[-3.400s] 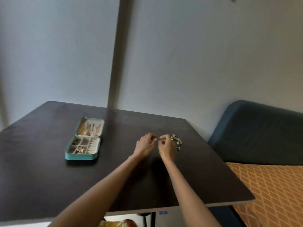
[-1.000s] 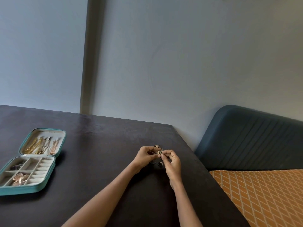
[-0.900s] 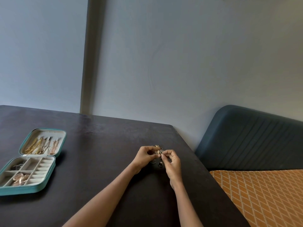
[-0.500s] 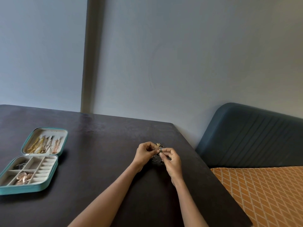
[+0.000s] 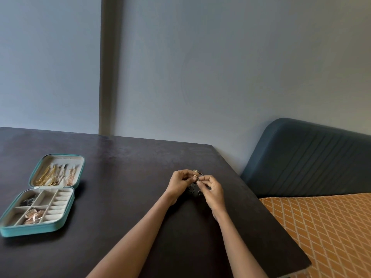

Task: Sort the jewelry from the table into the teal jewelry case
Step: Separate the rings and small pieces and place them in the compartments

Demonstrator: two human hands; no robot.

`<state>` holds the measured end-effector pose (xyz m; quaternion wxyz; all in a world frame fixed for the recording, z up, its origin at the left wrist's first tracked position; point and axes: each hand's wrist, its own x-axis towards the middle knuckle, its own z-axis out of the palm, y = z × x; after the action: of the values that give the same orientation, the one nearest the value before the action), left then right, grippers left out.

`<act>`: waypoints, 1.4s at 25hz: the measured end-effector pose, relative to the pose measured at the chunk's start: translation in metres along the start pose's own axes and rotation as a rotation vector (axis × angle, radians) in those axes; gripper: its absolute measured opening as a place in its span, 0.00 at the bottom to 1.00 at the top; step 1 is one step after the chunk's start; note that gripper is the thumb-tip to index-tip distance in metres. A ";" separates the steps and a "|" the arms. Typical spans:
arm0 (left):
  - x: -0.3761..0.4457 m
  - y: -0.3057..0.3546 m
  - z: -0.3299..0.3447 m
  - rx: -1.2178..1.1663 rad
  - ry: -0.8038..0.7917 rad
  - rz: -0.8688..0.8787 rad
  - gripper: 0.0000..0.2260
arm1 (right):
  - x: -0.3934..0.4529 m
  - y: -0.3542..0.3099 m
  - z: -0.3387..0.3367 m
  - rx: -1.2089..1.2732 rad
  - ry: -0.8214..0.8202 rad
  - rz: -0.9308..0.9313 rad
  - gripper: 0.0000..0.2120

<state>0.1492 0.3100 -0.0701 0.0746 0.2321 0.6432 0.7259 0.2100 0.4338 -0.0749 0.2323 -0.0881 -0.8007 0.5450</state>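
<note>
- Two hands meet over the dark table (image 5: 128,169), toward its right edge; the left hand (image 5: 179,182) and right hand (image 5: 212,190) each have fingers curled, pinching a small piece of jewelry (image 5: 195,177) between them.
- A few more small pieces (image 5: 192,190) lie on the table just beneath the hands.
- Well apart, near the left edge, the teal jewelry case (image 5: 40,230) lies open, gold chains (image 5: 47,175) in its lid and rose-coloured pieces (image 5: 34,214) in a front compartment.
</note>
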 end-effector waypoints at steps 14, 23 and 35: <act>0.010 -0.006 0.002 0.050 0.321 -0.011 0.08 | 0.077 -0.019 0.023 -0.994 0.173 0.008 0.11; 0.009 -0.004 0.002 0.052 0.323 0.001 0.08 | 0.101 -0.028 0.027 -1.059 -0.201 0.134 0.10; 0.003 -0.002 -0.004 -0.116 0.331 -0.025 0.11 | 0.061 -0.032 0.027 0.178 0.003 0.247 0.08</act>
<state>0.1447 0.3077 -0.0713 -0.0100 0.0968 0.6064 0.7892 0.1474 0.4232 -0.0369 0.1717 -0.1660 -0.7321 0.6380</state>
